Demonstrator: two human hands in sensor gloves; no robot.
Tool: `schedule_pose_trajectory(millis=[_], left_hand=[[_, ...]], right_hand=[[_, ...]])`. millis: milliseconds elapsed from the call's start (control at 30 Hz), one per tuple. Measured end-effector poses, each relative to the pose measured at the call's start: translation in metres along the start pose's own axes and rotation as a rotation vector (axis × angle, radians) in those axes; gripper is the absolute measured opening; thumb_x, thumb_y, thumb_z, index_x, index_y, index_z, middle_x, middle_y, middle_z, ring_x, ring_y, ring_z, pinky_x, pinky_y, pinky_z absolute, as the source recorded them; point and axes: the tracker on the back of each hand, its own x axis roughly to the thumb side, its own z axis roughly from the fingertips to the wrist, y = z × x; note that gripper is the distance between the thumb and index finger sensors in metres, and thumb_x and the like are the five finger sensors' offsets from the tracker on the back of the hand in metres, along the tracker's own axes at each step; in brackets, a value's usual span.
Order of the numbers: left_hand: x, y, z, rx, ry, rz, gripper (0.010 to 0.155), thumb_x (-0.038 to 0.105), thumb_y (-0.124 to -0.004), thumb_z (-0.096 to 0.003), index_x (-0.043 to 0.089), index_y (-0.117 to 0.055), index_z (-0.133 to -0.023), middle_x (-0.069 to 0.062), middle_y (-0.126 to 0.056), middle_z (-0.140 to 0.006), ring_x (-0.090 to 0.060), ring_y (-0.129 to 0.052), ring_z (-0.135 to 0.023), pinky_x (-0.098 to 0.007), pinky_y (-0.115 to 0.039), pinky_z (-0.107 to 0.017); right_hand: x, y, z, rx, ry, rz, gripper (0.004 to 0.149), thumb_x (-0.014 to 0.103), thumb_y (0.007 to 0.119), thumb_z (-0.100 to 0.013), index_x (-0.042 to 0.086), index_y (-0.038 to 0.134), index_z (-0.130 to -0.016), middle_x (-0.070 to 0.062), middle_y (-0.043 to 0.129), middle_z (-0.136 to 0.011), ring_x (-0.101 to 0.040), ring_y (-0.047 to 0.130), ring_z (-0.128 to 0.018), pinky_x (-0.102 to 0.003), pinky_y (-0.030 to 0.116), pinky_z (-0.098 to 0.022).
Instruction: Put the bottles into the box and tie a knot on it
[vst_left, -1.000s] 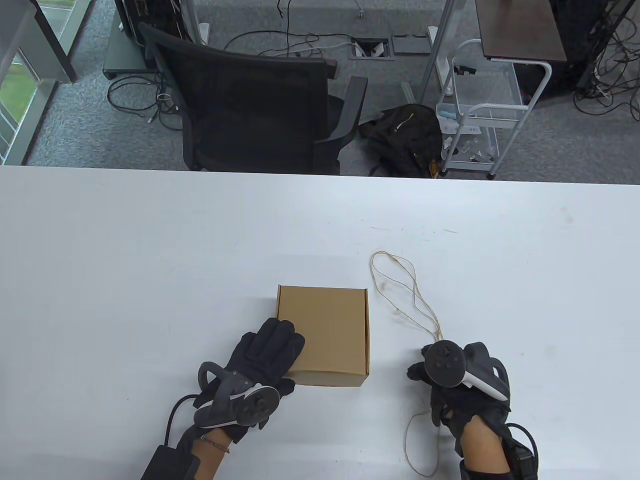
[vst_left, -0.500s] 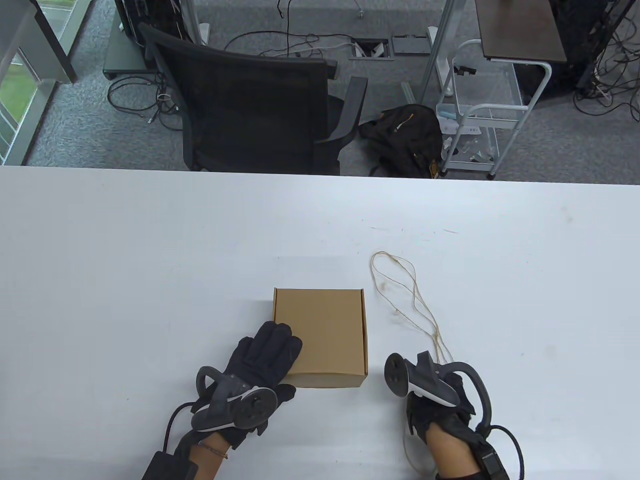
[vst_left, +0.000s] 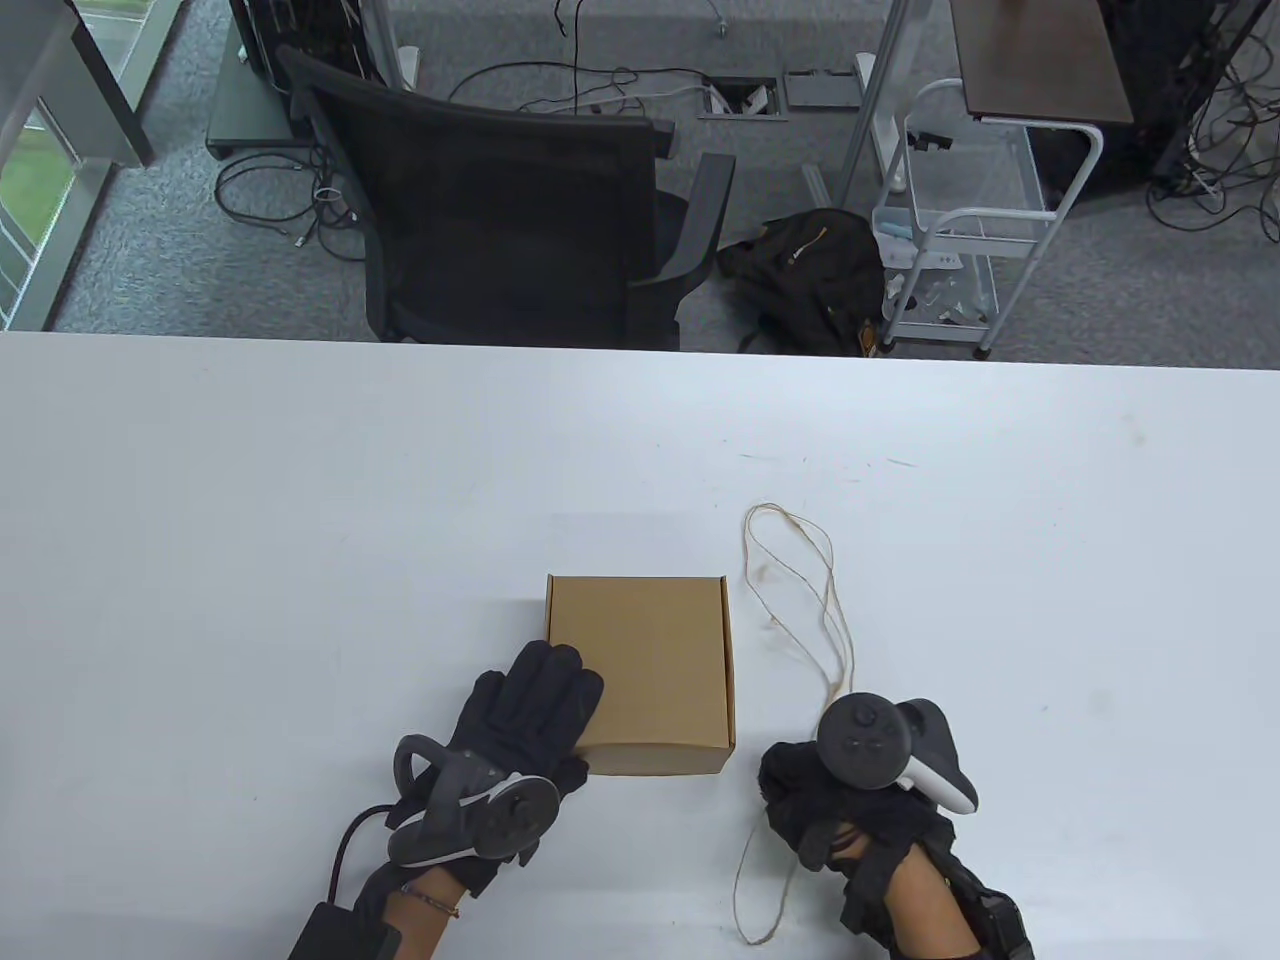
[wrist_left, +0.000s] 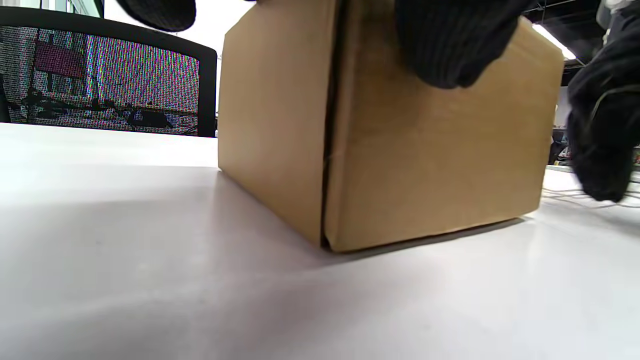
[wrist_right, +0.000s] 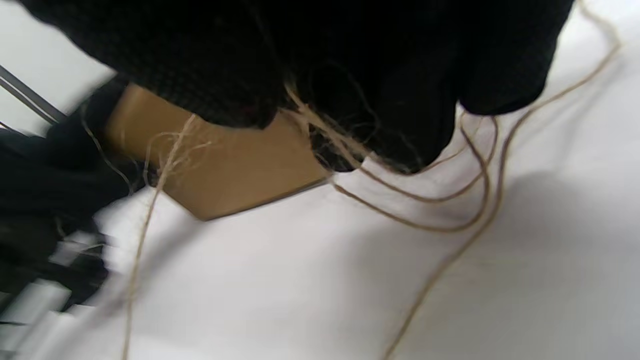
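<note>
The box (vst_left: 640, 672) stands closed on the white tabletop (vst_left: 250, 560), near the front edge and a little left of the middle. It is brown cardboard, and the left wrist view shows its near corner and two side walls sitting flat on the surface. No bottles show in any view.

The left hand (vst_left: 520, 720) lies on the near left part of the box top. Its fingers (vst_left: 560, 675) are straight and close together, flat on the cardboard, and do not curl around anything. In the left wrist view the fingertips (wrist_left: 450, 45) hang over the top edge of the box.

The right hand (vst_left: 850, 800) is just beside the box, to its right, above the tabletop and apart from the cardboard. Its fingers (vst_left: 795, 790) are curled and clamped on the string (vst_left: 795, 560). In the right wrist view several thin strands come out from under the curled fingers, and this view is blurred. From the hand the string goes away over the tabletop in a long narrow loop to the right of the box, and a second part hangs down to a small loop near the front edge.

Behind the tabletop there is a black chair (vst_left: 500, 200), a bag (vst_left: 810, 270) on the floor and a white cart (vst_left: 960, 230).
</note>
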Motion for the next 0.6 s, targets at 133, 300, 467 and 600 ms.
schedule_pose_trajectory(millis=[133, 300, 467, 600], left_hand=[[0.001, 0.005, 0.003, 0.017, -0.019, 0.041, 0.093, 0.054, -0.08, -0.0485, 0.022, -0.028, -0.119, -0.017, -0.032, -0.128, -0.047, -0.038, -0.116, -0.073, -0.049, -0.074], [-0.009, 0.029, 0.012, 0.199, -0.059, 0.411, 0.08, 0.052, -0.069, -0.0519, 0.026, -0.033, -0.118, -0.012, -0.063, -0.123, -0.048, -0.046, -0.116, -0.076, -0.037, -0.072], [-0.012, 0.034, 0.013, 0.21, -0.164, 1.021, 0.095, 0.07, -0.066, -0.0455, 0.015, -0.04, -0.118, -0.018, -0.093, -0.102, -0.047, -0.062, -0.112, -0.077, -0.029, -0.071], [0.008, 0.033, 0.01, 0.089, -0.221, 0.922, 0.111, 0.067, -0.087, -0.0399, 0.01, -0.033, -0.119, -0.014, -0.094, -0.101, -0.045, -0.066, -0.111, -0.077, -0.027, -0.07]], right_hand=[[0.001, 0.0, 0.0, 0.025, -0.205, -0.412, 0.033, 0.027, 0.086, -0.045, 0.011, 0.084, -0.073, -0.016, 0.102, -0.065, -0.036, 0.102, -0.054, -0.058, 0.084, -0.046], [0.017, 0.009, -0.004, -0.018, -0.332, -0.572, 0.035, 0.028, 0.085, -0.047, 0.01, 0.08, -0.077, -0.015, 0.102, -0.064, -0.03, 0.106, -0.049, -0.054, 0.088, -0.042], [0.025, 0.018, -0.005, -0.078, -0.388, -0.785, 0.036, 0.028, 0.084, -0.049, 0.01, 0.077, -0.079, -0.015, 0.101, -0.065, -0.029, 0.107, -0.048, -0.052, 0.09, -0.041], [0.026, 0.023, -0.005, -0.12, -0.41, -0.986, 0.037, 0.027, 0.083, -0.05, 0.01, 0.075, -0.081, -0.016, 0.1, -0.067, -0.029, 0.106, -0.05, -0.053, 0.09, -0.041]])
